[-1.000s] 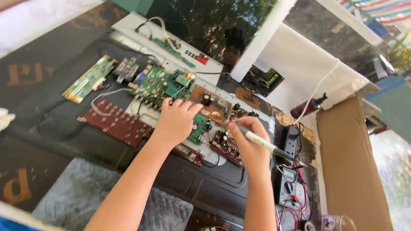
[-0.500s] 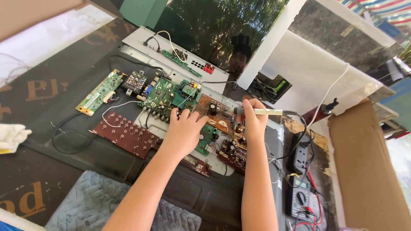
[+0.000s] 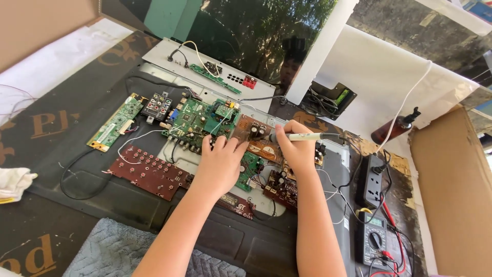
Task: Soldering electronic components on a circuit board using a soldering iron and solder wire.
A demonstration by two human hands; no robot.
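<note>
My left hand (image 3: 221,161) lies flat, fingers spread, on a cluster of circuit boards, pressing near the edge of a green main board (image 3: 197,119) and a brown power board (image 3: 256,137). My right hand (image 3: 296,149) is closed around a white pen-shaped soldering iron (image 3: 302,136), whose tip points left at the brown board's components. A dark red button board (image 3: 148,172) lies left of my left wrist. A small brown board (image 3: 281,187) sits under my right forearm.
A long green board (image 3: 115,122) lies far left. A multimeter (image 3: 373,237) with red and black leads and a black power strip (image 3: 374,177) sit at the right. A brown bottle (image 3: 394,129), cardboard (image 3: 453,190), white cloth (image 3: 13,182) and grey mat (image 3: 115,251) surround the work.
My right hand has brought the soldering iron in from the right and down onto the brown board. My left hand stays on the boards. The view has shifted closer.
</note>
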